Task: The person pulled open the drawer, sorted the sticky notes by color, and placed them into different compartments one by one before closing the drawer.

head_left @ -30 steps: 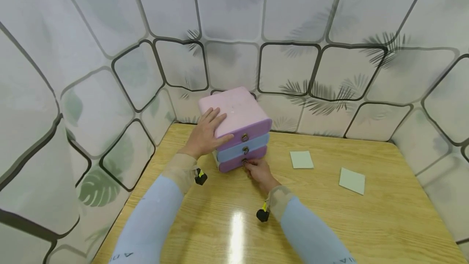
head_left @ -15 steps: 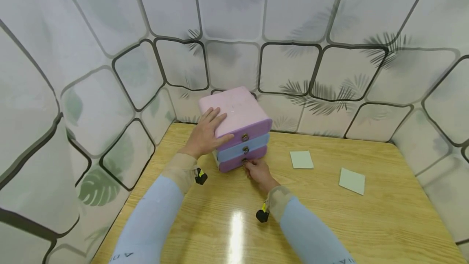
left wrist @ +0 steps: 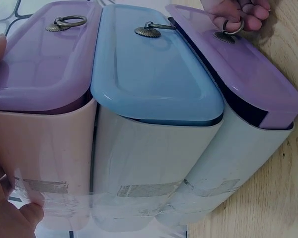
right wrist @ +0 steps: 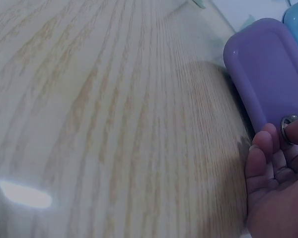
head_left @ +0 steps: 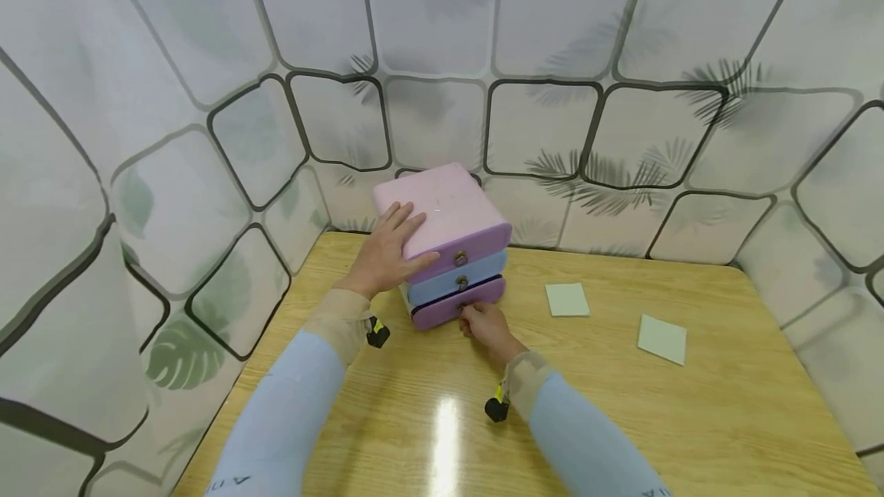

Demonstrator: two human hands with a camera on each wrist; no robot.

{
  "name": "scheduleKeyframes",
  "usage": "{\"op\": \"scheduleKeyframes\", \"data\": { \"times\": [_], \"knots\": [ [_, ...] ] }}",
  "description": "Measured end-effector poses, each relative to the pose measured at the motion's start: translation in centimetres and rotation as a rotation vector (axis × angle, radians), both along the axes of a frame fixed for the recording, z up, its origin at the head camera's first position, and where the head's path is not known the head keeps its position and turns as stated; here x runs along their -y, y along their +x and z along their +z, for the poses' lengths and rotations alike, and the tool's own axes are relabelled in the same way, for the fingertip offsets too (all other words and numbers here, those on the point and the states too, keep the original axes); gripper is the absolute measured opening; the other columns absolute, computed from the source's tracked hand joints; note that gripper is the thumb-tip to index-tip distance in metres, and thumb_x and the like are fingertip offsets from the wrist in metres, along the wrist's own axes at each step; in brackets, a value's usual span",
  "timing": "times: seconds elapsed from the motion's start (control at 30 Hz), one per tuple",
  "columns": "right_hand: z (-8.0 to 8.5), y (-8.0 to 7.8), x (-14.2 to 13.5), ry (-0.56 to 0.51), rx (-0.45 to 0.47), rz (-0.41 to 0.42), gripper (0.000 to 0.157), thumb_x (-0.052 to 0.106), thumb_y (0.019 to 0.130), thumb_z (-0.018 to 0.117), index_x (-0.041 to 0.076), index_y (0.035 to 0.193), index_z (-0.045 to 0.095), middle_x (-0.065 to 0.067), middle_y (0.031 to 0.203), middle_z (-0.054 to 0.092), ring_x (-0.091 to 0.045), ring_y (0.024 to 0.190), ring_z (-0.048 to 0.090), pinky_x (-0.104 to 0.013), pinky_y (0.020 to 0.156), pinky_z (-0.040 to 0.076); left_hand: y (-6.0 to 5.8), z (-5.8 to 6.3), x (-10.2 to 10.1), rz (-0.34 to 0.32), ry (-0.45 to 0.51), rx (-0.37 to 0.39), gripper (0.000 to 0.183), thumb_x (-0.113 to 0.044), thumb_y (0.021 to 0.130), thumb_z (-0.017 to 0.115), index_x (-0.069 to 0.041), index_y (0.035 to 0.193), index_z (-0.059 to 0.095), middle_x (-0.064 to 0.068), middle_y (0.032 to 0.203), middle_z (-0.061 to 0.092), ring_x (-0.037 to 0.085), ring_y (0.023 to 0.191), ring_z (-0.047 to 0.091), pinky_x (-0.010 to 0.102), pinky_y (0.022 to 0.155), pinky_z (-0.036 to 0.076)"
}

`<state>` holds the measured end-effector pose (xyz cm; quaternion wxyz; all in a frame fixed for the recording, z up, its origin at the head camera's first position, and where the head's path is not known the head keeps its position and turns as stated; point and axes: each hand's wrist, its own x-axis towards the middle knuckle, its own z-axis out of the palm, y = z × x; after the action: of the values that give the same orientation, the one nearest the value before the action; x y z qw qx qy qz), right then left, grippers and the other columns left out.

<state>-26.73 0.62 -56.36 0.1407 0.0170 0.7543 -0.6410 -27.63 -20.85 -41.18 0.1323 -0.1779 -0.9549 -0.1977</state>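
A small three-drawer cabinet (head_left: 442,205) with a pink top stands at the back left of the table. Its top drawer (left wrist: 44,54) is purple, the middle drawer (left wrist: 154,64) blue; both sit closed. The purple bottom drawer (head_left: 449,308) is pulled out a little, a dark gap showing behind its front. My right hand (head_left: 486,326) pinches that drawer's metal ring pull (left wrist: 231,32) between thumb and finger. My left hand (head_left: 388,251) rests with spread fingers on the cabinet's top and left side, the thumb lying along the top drawer's front edge.
Two pale green paper squares, a nearer one (head_left: 568,300) and a farther-right one (head_left: 663,340), lie on the wooden table (head_left: 621,420) right of the cabinet. A patterned curtain wall (head_left: 435,121) rises close behind the cabinet and along the left side.
The bottom drawer has come forward slightly, from closed to a narrow gap, with my right hand on its ring. My left hand stays in place on the cabinet.
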Motion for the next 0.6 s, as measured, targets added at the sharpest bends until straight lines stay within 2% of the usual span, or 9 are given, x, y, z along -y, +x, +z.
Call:
{"op": "scheduleKeyframes", "data": {
  "times": [0.23, 0.47, 0.6],
  "knots": [
    [-0.3, 0.2, -0.2, 0.032, -0.056, 0.025, 0.018, 0.010, 0.087, 0.055, -0.004, 0.080, 0.062, -0.010, 0.070, 0.062, -0.015, 0.059, 0.054, -0.023, 0.057, 0.044, 0.1, 0.0, 0.1, -0.001, 0.004, -0.006, 0.083, -0.069, 0.084, 0.054, -0.018, 0.148, 0.039, 0.007, 0.157, 0.023, 0.025, 0.146, 0.009, 0.047, 0.115, 0.018],
    [-0.6, 0.7, -0.8, 0.170, -0.158, 0.064, 0.019, 0.012, 0.087, 0.057, 0.001, 0.073, 0.062, -0.003, 0.062, 0.057, -0.014, 0.057, 0.049, -0.025, 0.058, 0.040, 0.1, 0.1, 0.1, 0.004, -0.006, 0.001, 0.083, -0.068, 0.085, 0.054, -0.018, 0.148, 0.038, 0.007, 0.158, 0.022, 0.025, 0.146, 0.007, 0.047, 0.115, 0.017],
    [-0.9, 1.0, -1.2, 0.206, -0.190, 0.082, 0.021, 0.013, 0.089, 0.058, 0.004, 0.070, 0.063, 0.000, 0.062, 0.057, -0.012, 0.056, 0.050, -0.025, 0.056, 0.042, 0.2, 0.2, 0.1, 0.005, -0.009, 0.002, 0.082, -0.067, 0.085, 0.055, -0.018, 0.148, 0.038, 0.007, 0.158, 0.022, 0.025, 0.146, 0.008, 0.047, 0.115, 0.018]
  ]
}}
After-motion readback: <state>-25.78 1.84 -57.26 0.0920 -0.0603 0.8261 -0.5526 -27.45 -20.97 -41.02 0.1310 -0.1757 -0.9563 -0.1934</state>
